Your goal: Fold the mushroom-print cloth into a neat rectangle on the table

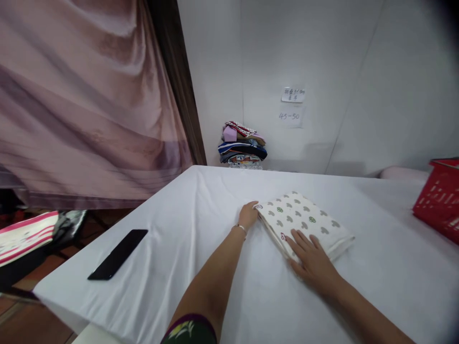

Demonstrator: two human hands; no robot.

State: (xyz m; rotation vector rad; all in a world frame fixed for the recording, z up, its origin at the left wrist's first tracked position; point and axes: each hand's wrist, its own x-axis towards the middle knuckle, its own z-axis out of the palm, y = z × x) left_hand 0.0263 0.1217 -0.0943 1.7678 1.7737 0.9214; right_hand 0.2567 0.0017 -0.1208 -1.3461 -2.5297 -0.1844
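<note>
A folded white cloth point(296, 215) lies on the white-covered table point(172, 248), printed with grey rounded shapes and a few green and dark red ones. It is a flat, layered bundle, and its exact kind does not show. At its left corner, my left hand point(248, 216) grips the edge with closed fingers, partly hidden from view; a bracelet circles that wrist. My right hand point(311, 260) rests on the cloth's near side, fingers spread and palm down, holding nothing.
A black phone-like slab point(118, 254) lies at the table's left. A red plastic basket point(439, 200) stands at the right edge. Behind the table rises a stack of folded clothes point(242, 148) against the wall. A pink curtain point(89, 95) hangs at left, above a striped cloth point(28, 236).
</note>
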